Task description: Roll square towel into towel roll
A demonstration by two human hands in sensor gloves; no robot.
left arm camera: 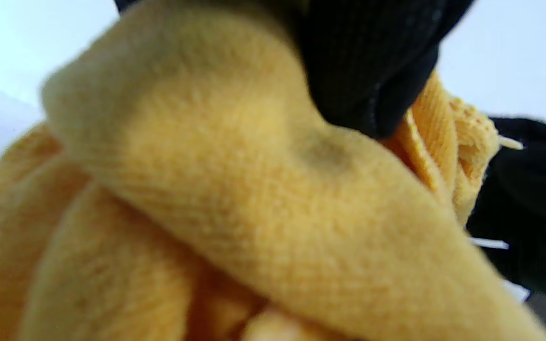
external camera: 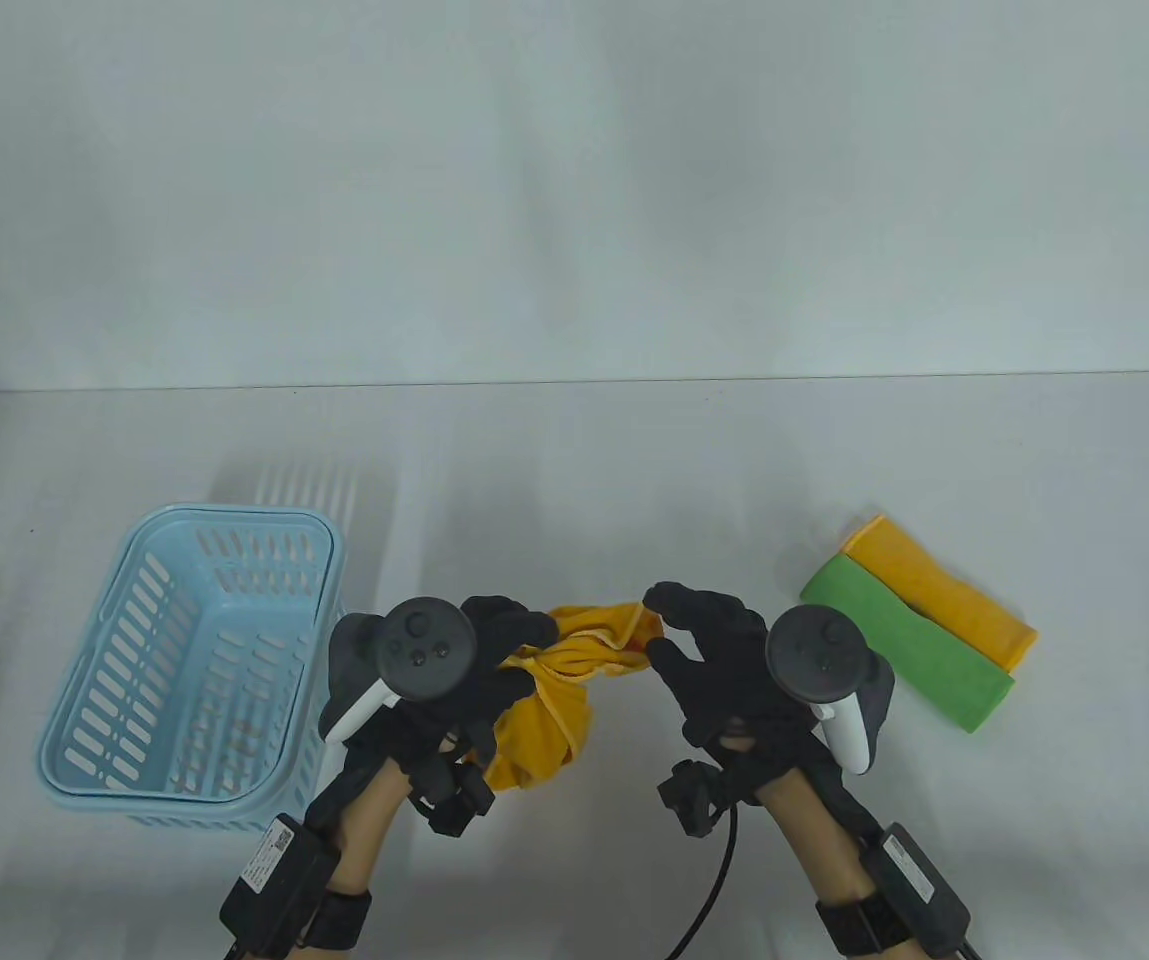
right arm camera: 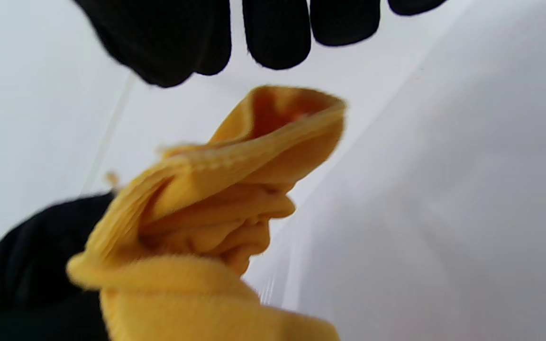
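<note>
Gripping the yellow towel (external camera: 554, 700) with the left hand (external camera: 454, 680), fingers curling tightly around the bunched middle of the cloth. Holding it above the table (external camera: 574, 470), near the front edge, between the two hands. Letting the loose bulk hang down toward 6 o'clock from the left hand, with one hemmed corner sticking out toward 3 o'clock.

Filling almost the whole left wrist view with the crumpled towel (left arm camera: 235, 199), the gloved fingers (left arm camera: 368, 71) pressing into its folds at 1 o'clock.

Reaching with the right hand (external camera: 724, 660) to that hemmed corner, thumb and forefinger standing apart on both sides of it. In the right wrist view, keeping the fingertips (right arm camera: 277, 33) spread at 12 o'clock of the towel (right arm camera: 216, 199), with a gap to the cloth, so not pinching anything.

Standing at 9 o'clock of the left hand, just beside it: a light blue basket (external camera: 114, 720). Lying at 3 o'clock of the right hand, touching each other side by side: a green roll (external camera: 909, 645) and a yellow roll (external camera: 944, 595).
</note>
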